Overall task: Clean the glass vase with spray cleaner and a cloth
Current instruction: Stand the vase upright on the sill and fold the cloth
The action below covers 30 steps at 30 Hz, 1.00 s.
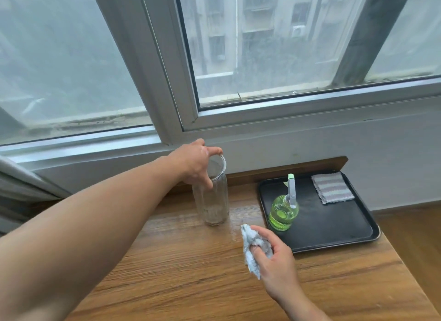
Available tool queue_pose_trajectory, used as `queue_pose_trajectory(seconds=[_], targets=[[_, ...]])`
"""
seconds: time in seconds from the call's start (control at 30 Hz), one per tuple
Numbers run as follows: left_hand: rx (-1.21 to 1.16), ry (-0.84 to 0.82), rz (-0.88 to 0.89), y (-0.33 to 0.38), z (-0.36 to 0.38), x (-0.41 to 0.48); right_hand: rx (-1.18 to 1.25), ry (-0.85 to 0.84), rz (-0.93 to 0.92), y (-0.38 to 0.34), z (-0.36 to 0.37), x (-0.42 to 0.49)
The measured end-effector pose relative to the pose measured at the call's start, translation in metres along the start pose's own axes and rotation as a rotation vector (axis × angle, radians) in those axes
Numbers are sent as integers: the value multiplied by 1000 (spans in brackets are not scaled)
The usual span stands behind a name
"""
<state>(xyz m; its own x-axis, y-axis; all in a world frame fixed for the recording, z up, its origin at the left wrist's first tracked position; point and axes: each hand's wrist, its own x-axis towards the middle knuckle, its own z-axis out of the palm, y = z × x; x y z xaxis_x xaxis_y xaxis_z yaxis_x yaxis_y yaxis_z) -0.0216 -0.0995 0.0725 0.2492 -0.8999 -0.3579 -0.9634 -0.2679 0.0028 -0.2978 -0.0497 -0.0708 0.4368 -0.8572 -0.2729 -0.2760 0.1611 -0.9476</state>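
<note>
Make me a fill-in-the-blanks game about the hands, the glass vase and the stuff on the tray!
The left hand grips the clear ribbed glass vase near its top, and the right hand holds a crumpled pale blue ____.
The black rectangular tray carries a round ____ plastic spray bottle.
A folded striped cloth lies in that tray's far ____ corner.
Missing words: cloth, green, right.

black tray [334,227] on a wooden table [181,273] below the window [262,46].
</note>
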Motion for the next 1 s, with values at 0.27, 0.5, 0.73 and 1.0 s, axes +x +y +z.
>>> queue_pose_trajectory(seconds=[0.27, 0.5, 0.73, 1.0], targets=[[17, 10, -62, -4, -2, 20, 52, -18, 14, -23, -5, 10], [-40, -6, -110, -19, 1, 23, 94, -20, 11, -28, -9, 21], [-47, 3, -122, -32, 2, 24, 157, 0, 32, -22, -17, 27], [-37, 8, -92, -35, 8, 24, 322, -41, 78, -22, -10, 26]])
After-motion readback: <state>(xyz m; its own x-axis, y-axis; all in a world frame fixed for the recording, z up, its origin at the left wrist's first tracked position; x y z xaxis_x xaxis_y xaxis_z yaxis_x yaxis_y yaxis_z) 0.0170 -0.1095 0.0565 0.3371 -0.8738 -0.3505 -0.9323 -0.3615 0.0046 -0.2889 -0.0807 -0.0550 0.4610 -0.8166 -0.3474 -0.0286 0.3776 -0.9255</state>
